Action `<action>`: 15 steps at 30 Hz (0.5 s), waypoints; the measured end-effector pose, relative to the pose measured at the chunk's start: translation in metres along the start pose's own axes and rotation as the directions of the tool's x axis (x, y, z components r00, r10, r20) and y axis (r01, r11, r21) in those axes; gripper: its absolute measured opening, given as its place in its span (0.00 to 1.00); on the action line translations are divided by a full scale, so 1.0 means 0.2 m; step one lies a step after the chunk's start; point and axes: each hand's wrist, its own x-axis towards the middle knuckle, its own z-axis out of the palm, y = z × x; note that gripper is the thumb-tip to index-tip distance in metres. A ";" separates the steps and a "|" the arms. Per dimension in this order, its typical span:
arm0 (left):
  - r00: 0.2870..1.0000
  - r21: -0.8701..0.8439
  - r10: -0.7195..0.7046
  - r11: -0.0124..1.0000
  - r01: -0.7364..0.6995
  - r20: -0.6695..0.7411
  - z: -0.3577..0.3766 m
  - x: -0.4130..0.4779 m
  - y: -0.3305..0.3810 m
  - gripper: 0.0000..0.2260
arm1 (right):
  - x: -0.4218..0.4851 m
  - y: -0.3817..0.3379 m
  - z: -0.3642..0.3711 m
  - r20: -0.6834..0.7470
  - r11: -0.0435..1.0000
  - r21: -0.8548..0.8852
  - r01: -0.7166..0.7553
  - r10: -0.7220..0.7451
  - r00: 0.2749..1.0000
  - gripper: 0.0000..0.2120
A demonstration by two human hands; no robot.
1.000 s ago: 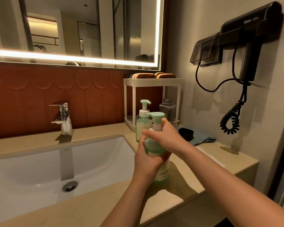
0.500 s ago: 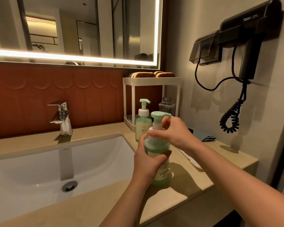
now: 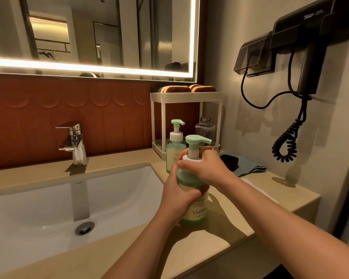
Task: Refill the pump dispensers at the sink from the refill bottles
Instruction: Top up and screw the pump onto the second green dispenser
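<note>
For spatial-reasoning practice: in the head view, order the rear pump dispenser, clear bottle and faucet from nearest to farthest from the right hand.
1. Rear pump dispenser, just beyond the right hand.
2. Clear bottle, in the rack behind.
3. Faucet, far left.

near dispenser (image 3: 197,212): our left hand (image 3: 175,198) covers part of its label, we read only YAPIN | rear dispenser (image 3: 174,150) at its 11 o'clock: lower part half hidden, print too small | hair dryer (image 3: 310,33): cropped at frame's 1 o'clock

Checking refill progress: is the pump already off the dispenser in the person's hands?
No, the green pump sits on the dispenser, with the right hand gripping its white collar.
</note>
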 end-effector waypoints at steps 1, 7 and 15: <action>1.000 0.005 0.000 1.000 0.000 -0.015 0.00 0.01 0.00 0.35 | 0.01 0.01 0.02 -0.065 0.999 -0.038 -0.010 0.008 0.998 0.11; 0.997 0.038 0.009 0.999 -0.007 -0.074 0.03 0.07 0.00 0.33 | 0.08 0.03 0.08 -0.299 0.977 -0.214 -0.026 -0.040 0.953 0.07; 1.000 0.053 0.003 0.999 -0.002 -0.024 0.00 0.23 -0.05 0.36 | 0.19 -0.01 -0.04 -0.018 0.849 -0.528 -0.022 0.015 1.000 0.25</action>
